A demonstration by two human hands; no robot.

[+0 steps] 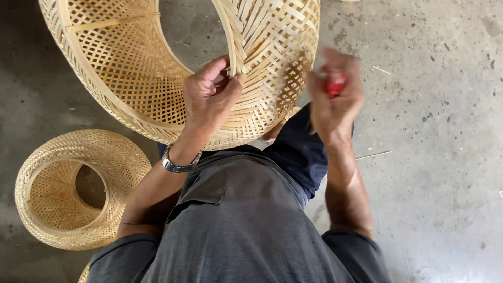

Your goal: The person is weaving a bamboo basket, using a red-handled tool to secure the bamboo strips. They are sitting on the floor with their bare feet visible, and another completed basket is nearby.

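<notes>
A large woven bamboo basket frame (126, 73), open at both ends, rests tilted against my knees. My left hand (209, 94) pinches the inner rim strip (233, 36) of that basket between thumb and fingers; a metal watch sits on its wrist. My right hand (335, 97), blurred by motion, is closed around a small red-handled tool (336, 85) just right of the basket's woven wall. What kind of tool it is cannot be made out.
A second, smaller woven bamboo basket (78, 188) with a round hole lies on the concrete floor (435, 157) at the lower left. Thin bamboo slivers (373, 155) lie scattered on the floor to the right. My dark trousers and grey shirt fill the bottom middle.
</notes>
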